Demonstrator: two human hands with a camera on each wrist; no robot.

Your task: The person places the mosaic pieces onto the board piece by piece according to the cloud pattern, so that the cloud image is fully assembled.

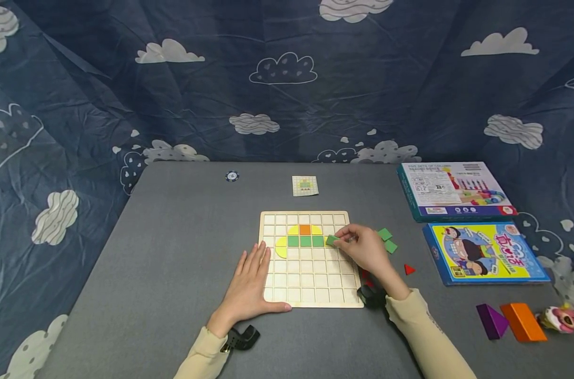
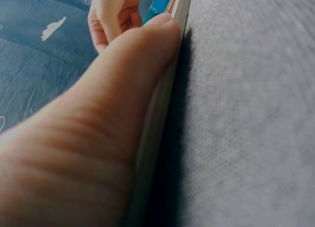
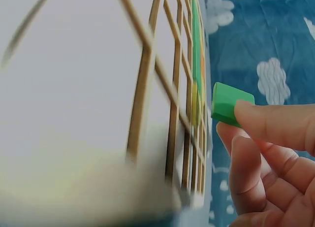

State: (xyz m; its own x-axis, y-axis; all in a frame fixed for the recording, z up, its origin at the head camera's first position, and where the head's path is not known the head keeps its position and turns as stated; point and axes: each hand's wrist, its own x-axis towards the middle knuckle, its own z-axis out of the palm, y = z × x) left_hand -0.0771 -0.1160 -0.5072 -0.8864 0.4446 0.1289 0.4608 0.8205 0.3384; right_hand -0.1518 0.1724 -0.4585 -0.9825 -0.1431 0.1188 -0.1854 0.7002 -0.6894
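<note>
Right grip (image 1: 350, 243) half hiding green tile (image 1: 331, 240)

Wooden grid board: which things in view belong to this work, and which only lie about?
In use: wooden grid board; green square tile in right hand; left hand; loose green tiles.
Idle: two game boxes; orange block; purple wedge.

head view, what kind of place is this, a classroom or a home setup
Probably a makeshift tabletop play or recording corner, not a classroom: a grey table backed by a draped cloud-print cloth, a wooden grid puzzle board, and boxed children's games at the side.
</note>
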